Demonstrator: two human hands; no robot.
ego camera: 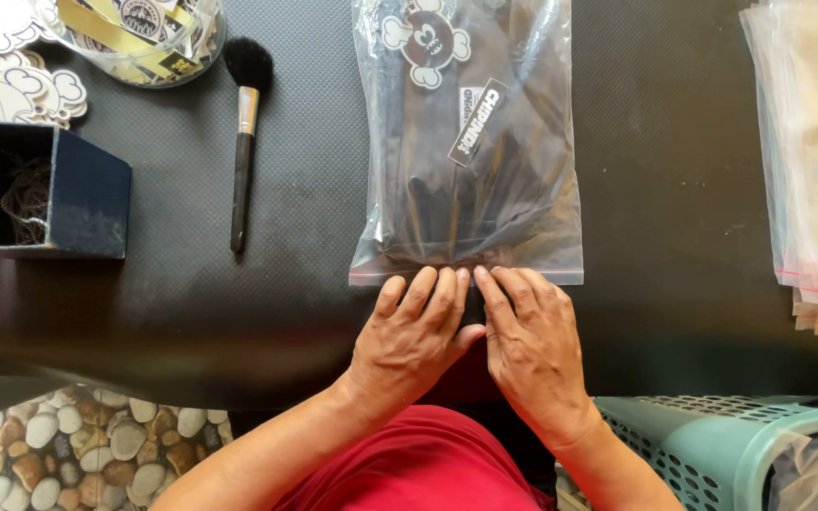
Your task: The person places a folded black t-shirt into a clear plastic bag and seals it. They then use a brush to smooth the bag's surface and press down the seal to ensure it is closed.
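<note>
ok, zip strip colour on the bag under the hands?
Red, a thin line along the clear bag's near edge; head view.

A black table (674, 189) carries a clear zip bag (471, 142) of dark cloth; a makeup brush (243, 132); a navy box (40, 189); stacked empty bags (811, 161); cut-out stickers (11, 85).

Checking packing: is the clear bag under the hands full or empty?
Full. The bag bulges with folded black cloth; a sticker and a label show inside. Both hands, left hand and right hand, press its near edge.
</note>
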